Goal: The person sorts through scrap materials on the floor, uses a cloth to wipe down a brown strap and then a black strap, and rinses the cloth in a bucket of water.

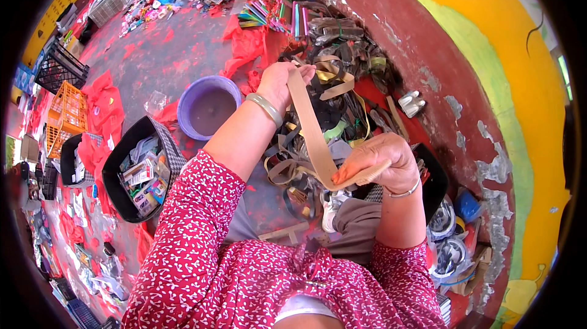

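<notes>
A flat tan strap [312, 126] stretches between my two hands, above the heap in front of me. My left hand [278, 84], with a pale bangle at the wrist, is closed on its upper end. Lower down and to the right, my right hand [385, 159] grips a flat, folded-over length of it, and orange shows at the fingertips. Beneath them lies a pile of tangled straps [351, 106], mostly brown, black and grey. One tan looped strap [336, 87] rests on top, just right of my left hand.
A purple tub [183, 111] stands left of my left forearm. Nearer me is a black box [116, 197] of small packets. An orange crate [67, 109] and a black crate [58, 69] sit far left. Along the right runs a peeling red wall [428, 42]; wrapped goods [449, 249] lie beside it.
</notes>
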`<state>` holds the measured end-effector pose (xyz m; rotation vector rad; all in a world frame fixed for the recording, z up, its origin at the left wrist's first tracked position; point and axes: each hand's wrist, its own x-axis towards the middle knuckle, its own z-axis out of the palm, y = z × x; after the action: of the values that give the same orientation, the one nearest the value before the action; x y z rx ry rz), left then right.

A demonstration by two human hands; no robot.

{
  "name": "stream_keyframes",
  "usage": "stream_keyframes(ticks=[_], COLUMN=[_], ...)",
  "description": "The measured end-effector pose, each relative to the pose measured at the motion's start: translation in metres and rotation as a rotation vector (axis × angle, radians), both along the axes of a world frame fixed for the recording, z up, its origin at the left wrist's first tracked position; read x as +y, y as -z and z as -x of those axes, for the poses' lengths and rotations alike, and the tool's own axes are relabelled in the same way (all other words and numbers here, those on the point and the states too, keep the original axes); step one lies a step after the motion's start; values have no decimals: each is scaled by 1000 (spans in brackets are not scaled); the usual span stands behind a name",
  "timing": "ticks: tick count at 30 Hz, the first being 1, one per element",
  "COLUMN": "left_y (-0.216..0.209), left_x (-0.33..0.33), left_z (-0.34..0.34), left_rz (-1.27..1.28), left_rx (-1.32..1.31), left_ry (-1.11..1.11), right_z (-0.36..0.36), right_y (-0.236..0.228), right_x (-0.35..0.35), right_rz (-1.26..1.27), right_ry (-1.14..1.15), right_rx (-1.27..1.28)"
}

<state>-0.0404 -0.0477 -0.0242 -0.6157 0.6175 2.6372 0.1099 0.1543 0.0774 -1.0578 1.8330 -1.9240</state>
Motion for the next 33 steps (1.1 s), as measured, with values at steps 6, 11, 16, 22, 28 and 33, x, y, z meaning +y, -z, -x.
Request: stream_keyframes(ticks=[6,11,16,22,28,33], left_y=[-29,-41,-50,-52,-38,-62], left_x=[26,48,55,56,49,45], left_z=[-31,-56,-67,-75,-60,-72], left_rz=[-52,59,102,322,853,758], left_rx=[319,434,518,659,1126,965], left_ry=[334,483,506,460,437,648], right_z=[13,29,28,30,37,43], right_y=[14,30,32,40,34,41], right_x=[-5,-7,-10,-10,11,14], right_rz=[13,-13,-34,-42,-347,-206], right_ry=[501,595,627,656,1015,900], right_rx=[-400,-513,-568,-546,55,52])
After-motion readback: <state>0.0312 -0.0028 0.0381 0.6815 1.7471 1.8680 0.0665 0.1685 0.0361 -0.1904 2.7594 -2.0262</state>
